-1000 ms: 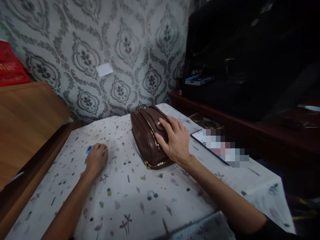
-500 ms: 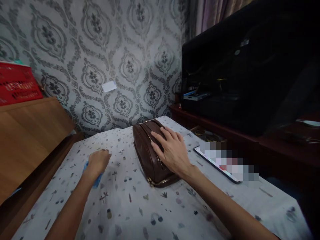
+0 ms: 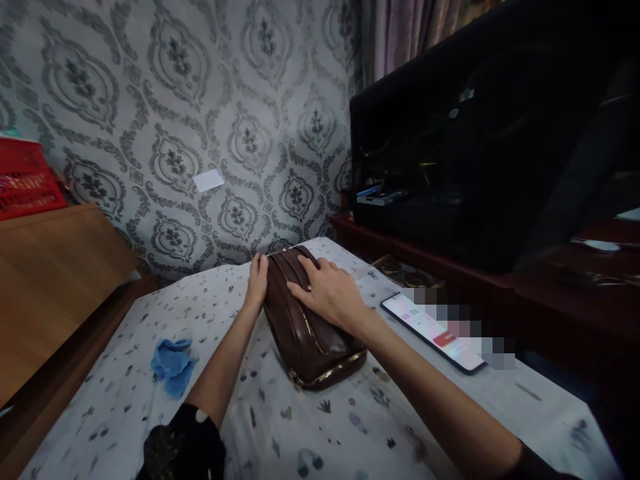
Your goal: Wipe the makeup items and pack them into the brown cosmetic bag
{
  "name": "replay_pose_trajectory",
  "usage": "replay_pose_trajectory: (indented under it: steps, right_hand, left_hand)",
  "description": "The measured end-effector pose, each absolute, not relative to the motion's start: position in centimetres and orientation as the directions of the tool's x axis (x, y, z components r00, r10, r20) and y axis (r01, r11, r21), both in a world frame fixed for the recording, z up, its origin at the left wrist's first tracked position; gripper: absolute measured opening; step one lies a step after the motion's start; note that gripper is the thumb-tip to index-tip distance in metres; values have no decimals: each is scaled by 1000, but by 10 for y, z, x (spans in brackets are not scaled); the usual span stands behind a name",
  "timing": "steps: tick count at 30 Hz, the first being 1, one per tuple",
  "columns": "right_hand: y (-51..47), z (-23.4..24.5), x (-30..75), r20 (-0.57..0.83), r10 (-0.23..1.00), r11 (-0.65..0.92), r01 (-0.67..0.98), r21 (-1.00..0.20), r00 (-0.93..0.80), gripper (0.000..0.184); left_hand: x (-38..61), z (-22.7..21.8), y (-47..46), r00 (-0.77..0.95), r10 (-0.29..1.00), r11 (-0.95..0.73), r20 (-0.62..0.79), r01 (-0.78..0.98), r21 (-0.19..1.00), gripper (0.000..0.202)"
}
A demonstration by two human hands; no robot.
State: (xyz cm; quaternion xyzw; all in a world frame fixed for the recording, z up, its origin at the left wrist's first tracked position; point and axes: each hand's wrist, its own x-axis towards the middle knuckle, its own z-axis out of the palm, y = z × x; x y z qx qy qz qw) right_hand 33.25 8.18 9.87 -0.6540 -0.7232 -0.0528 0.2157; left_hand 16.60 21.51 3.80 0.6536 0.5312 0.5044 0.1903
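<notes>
A brown leather bag (image 3: pixel 285 313) with gold zips lies on the patterned white cloth. My left hand (image 3: pixel 257 280) holds its far left side, fingers together against the leather. Across the top and right side rests my right hand (image 3: pixel 333 293), its thumb and forefinger apart on the leather and its other fingers bent, partly hidden; it steadies the bag. A small gold piece shows beside the right thumb; I cannot tell what it is. To the left of my left forearm lies a crumpled blue cloth (image 3: pixel 173 367), touched by neither hand.
A phone (image 3: pixel 425 327) with a lit screen lies right of the bag. Beyond it stands a large dark screen (image 3: pixel 480 153) on a reddish-brown cabinet. At the left, a wooden piece of furniture (image 3: pixel 55 267) carries a red box (image 3: pixel 27 177). Patterned wallpaper covers the wall behind.
My left hand has let go of the blue cloth and moved right, onto the bag. The fingers of my right hand have bent more on the bag's top.
</notes>
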Motion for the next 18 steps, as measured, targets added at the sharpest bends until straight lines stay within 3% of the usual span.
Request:
replay_pose_trajectory:
  steps: [7,10,14,18]
  right_hand:
    - [85,93,328,392,916,157,977,-143,-90,58]
    - [84,94,327,354,929,179,969,-173,-108,67]
    - [82,100,327,328,937,206,949,-240,-121,79]
    - [83,100,328,343,933,216,937,-276,-114,75]
  left_hand:
    - [178,29,187,-107,828,-461,550,428,777,59]
    - [181,30,183,-115,810,-478,575,437,762,57]
    - [177,40,188,-133,830,-435,542,454,778,47]
    - [166,55,209,-178,876,-314,447,492,812,38]
